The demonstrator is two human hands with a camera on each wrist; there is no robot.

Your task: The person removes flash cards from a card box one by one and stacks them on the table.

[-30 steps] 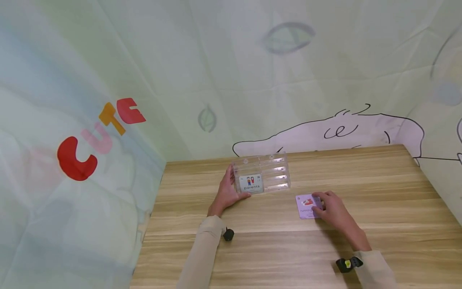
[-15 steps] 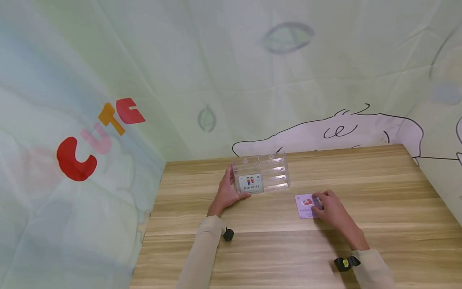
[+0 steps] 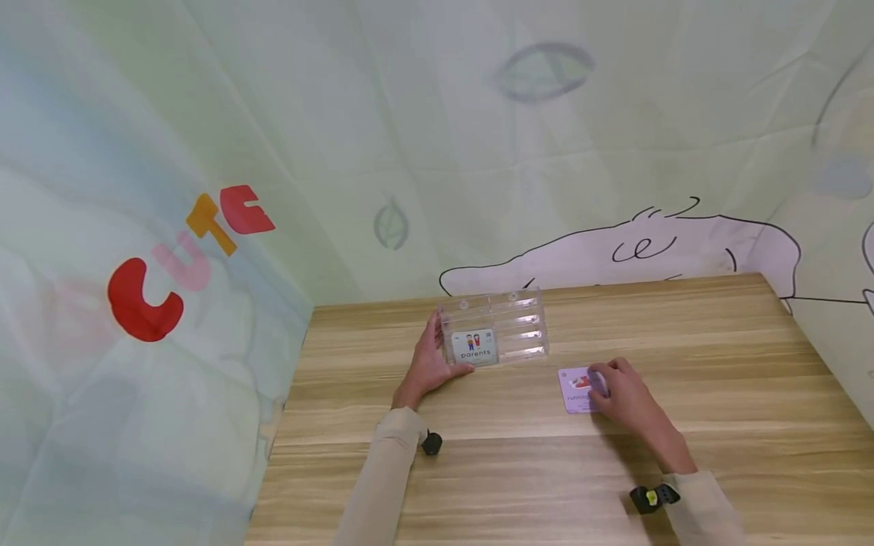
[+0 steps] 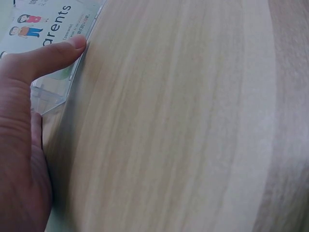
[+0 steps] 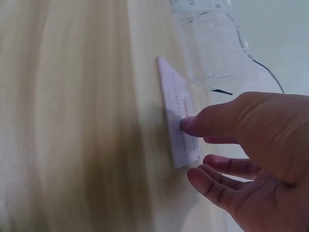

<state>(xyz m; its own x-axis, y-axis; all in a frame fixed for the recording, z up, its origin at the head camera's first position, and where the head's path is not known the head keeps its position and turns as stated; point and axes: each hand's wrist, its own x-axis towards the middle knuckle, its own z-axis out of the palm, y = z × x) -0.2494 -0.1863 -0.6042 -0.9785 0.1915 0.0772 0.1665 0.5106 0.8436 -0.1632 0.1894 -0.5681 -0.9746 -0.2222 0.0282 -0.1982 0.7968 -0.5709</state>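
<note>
My left hand [image 3: 430, 362] grips the left side of a clear plastic card rack [image 3: 522, 326], thumb across its front lower edge. In the rack's left half stands a white flash card [image 3: 474, 346] with two cartoon figures and the word "parents". The right half shows stepped clear slots. To the right, a lilac flash card [image 3: 576, 390] with a red shoe picture and the word "running" lies face up on the table. My right hand [image 3: 631, 398] pinches its right side, covering part of it. In the right wrist view, the thumb [image 5: 207, 123] presses on the card's face.
The wooden table [image 3: 512, 485] ends at a back edge just behind the rack. Beyond it hangs a pale printed cloth [image 3: 423, 136], which continues along the left side with coloured letters on it. Each wrist wears a small black camera [image 3: 432, 443].
My right hand and wrist have shifted slightly left, the fingers reaching a little further over the lilac flash card. The left hand and the rack stay in place.
</note>
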